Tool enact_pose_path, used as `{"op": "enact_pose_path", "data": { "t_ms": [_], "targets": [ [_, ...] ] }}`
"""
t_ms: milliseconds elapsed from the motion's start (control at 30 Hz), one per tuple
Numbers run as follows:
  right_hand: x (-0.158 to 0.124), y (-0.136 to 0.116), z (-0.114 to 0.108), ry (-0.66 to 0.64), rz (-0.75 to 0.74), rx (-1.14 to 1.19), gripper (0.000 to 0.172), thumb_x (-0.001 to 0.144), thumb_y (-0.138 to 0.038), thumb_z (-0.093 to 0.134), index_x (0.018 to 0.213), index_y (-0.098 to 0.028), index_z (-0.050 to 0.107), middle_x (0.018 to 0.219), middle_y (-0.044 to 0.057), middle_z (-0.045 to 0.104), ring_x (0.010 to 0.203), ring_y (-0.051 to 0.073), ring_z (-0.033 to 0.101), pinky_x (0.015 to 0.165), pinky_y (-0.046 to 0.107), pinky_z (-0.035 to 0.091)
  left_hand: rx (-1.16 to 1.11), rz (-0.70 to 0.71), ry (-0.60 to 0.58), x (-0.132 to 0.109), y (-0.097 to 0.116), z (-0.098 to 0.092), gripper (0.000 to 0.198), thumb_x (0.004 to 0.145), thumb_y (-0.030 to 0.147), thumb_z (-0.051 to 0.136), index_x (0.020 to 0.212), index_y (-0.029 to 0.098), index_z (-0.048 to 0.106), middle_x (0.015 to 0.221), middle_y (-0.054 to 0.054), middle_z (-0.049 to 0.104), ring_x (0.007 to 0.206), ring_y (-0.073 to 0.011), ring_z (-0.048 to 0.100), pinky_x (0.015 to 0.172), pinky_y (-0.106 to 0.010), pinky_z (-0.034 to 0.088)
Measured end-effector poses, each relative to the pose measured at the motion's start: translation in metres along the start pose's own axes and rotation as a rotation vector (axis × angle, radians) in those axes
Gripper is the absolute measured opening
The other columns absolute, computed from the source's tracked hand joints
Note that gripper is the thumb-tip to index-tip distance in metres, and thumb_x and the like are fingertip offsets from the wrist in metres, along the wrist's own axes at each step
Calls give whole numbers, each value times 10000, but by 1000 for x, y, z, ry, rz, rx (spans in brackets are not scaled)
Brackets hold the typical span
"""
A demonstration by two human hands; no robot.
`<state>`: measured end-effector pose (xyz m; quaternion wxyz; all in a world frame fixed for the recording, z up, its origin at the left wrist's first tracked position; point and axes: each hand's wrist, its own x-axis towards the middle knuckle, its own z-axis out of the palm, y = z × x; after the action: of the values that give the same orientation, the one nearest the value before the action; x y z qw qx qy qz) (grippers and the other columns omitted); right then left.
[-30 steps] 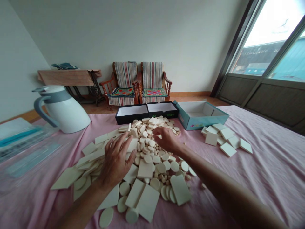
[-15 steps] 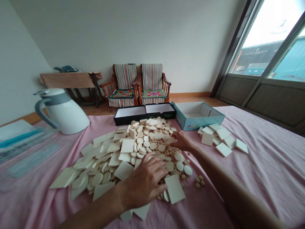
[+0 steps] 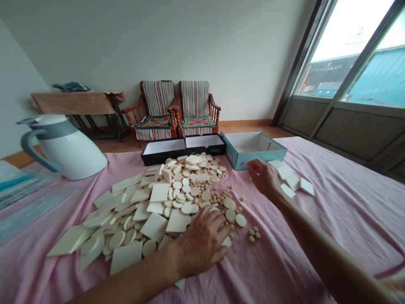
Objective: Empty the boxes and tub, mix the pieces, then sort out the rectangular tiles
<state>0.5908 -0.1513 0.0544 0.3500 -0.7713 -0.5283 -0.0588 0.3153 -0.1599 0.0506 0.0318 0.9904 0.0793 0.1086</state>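
My left hand (image 3: 204,236) lies low over the near right side of a heap of pale wooden pieces. Its fingers are bent, and a pale wooden piece (image 3: 227,241) shows between thumb and fingers; its shape is mostly covered. The heap mixes square tiles (image 3: 160,193), round discs (image 3: 241,220) and small wooden balls (image 3: 218,196). To the right, my right hand (image 3: 264,178) is raised in front of the teal box, beside a smaller group of square tiles (image 3: 285,172). Its fingers are curled together; whatever they hold is hidden.
Behind the heap stand a black two-part tray (image 3: 164,158) and an open teal box (image 3: 262,157). A white and grey jug (image 3: 74,154) is at left, near clear plastic packaging (image 3: 28,207). Pink cloth (image 3: 344,202) covers the surface. Two chairs (image 3: 196,99) stand against the wall.
My right hand has moved from the heap rightward to the small tile group. My left hand has shifted toward the near right tile, which is now mostly out of sight. The view has turned slightly right.
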Motion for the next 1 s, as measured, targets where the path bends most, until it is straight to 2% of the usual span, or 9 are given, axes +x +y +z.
{"op": "enact_pose_path", "data": {
  "t_ms": [133,233,433,533,600,700,767,867,1000],
  "targets": [
    [-19,-1,28,-82,-175,95,321,944,-360,367,761,-205,581,737,38,626,685,156,561,669,257,389,47,-54,69,-8,-5,7,213,898,317,559,1069,197,599,1184,-71,602,1186,-242,497,1110,-477,290],
    [-31,14,39,-122,-238,93,351,951,-358,348,697,-206,537,700,39,591,648,150,526,655,261,376,53,-70,85,-18,-7,10,232,921,306,515,1113,200,589,1195,-67,600,1188,-240,497,1120,-486,288],
    [-43,40,16,-216,-329,119,301,932,-351,407,711,-204,550,684,43,566,634,157,514,643,277,397,30,-47,95,-35,-8,0,268,913,261,508,1167,221,582,1207,-61,607,1183,-237,505,1096,-467,352],
    [-45,35,8,-245,-289,186,249,909,-333,441,800,-196,617,745,56,611,658,159,549,640,279,428,10,-60,110,-39,-10,-4,299,897,249,526,1191,226,575,1204,-53,615,1177,-239,514,1080,-456,384],
    [-44,28,8,-295,-260,242,217,877,-316,490,926,-186,657,838,66,641,668,149,574,624,269,442,1,-81,124,-39,-11,-4,266,895,244,528,1152,218,592,1175,-50,631,1155,-239,530,1070,-456,397],
    [-42,18,13,-448,-217,215,389,798,-254,574,1177,-184,629,996,85,647,625,118,576,586,252,444,22,-112,161,-39,-16,-1,224,894,235,528,1100,197,607,1127,-53,654,1114,-239,558,1062,-470,404],
    [-39,14,18,-523,-211,156,485,760,-194,592,1245,-183,596,1064,102,636,624,109,574,594,248,442,74,-130,205,-38,-21,1,222,894,238,531,1092,176,608,1126,-70,657,1101,-249,569,1046,-479,417],
    [-36,7,25,-550,-269,100,414,761,-136,568,1171,-162,620,1072,108,625,697,123,586,665,257,441,182,-165,266,-37,-31,1,187,896,234,535,1043,153,617,1127,-100,654,1092,-265,576,1014,-481,440],
    [-35,-10,39,-576,-313,92,272,747,-64,513,974,-149,636,910,65,635,760,141,582,695,247,420,270,-219,318,-37,-37,-2,177,894,217,548,1041,136,606,1113,-110,650,1070,-269,583,971,-468,467]
  ]
}}
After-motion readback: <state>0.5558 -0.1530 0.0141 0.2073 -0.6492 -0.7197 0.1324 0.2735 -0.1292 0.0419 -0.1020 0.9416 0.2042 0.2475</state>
